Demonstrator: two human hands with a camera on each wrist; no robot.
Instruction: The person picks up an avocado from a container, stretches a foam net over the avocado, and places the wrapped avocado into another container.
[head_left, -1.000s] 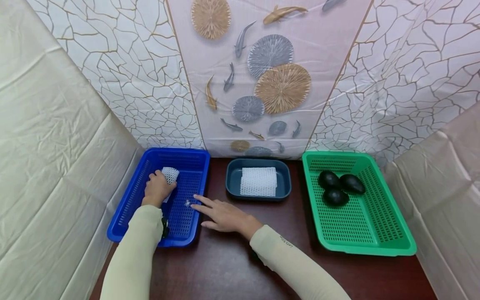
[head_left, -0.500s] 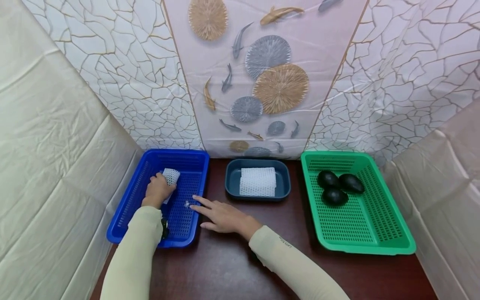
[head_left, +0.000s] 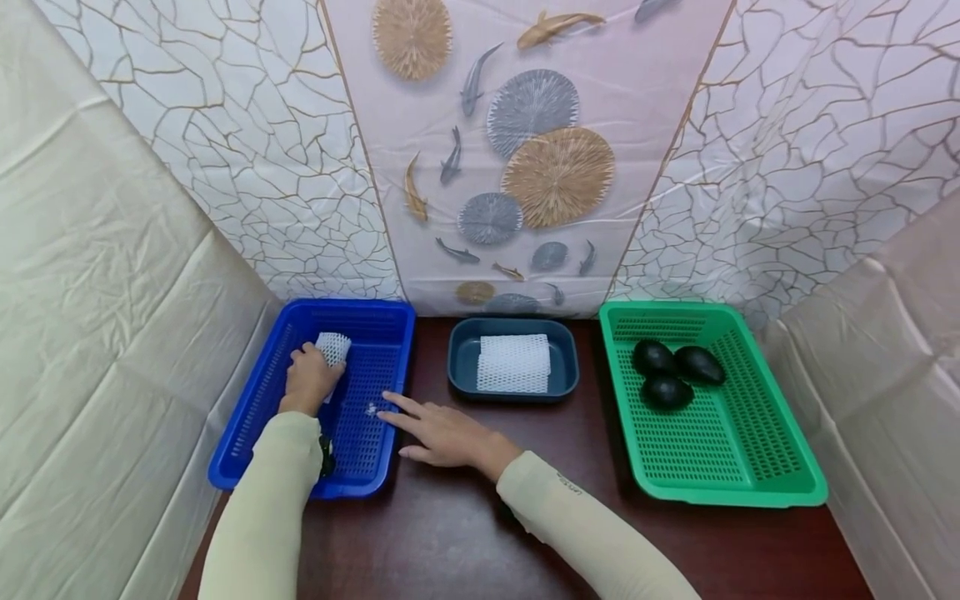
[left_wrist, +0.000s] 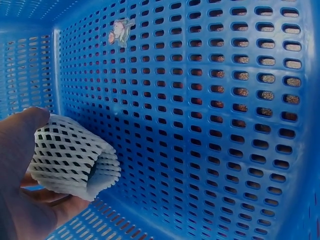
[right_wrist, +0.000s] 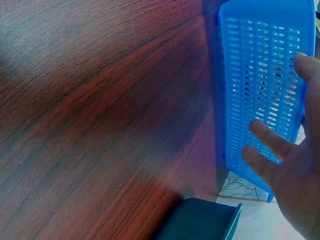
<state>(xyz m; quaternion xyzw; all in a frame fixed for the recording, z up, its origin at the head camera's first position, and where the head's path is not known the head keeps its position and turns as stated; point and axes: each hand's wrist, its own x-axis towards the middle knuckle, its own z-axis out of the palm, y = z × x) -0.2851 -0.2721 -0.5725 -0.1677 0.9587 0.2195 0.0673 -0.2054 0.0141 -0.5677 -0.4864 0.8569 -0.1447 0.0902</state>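
Note:
My left hand [head_left: 307, 379] is inside the blue basket [head_left: 378, 310] and grips a white foam net sleeve [head_left: 332, 346]. The left wrist view shows the rolled foam net sleeve [left_wrist: 75, 160] held between thumb and fingers over the blue basket [left_wrist: 210, 125] floor. My right hand [head_left: 438, 431] lies flat on the dark wooden table [head_left: 525, 517], fingers straight, with fingertips touching the basket's right rim. In the right wrist view the right hand [right_wrist: 290, 185] rests against the blue basket [right_wrist: 260, 95] wall.
A dark blue tray [head_left: 457, 379] with a flat white foam net [head_left: 513, 363] sits at the middle back. A green basket [head_left: 720, 467] on the right holds three dark avocados [head_left: 667, 371]. Cloth-covered walls close in on both sides.
My left hand has shifted slightly toward the basket's back left with the foam sleeve. The right hand has stayed in place.

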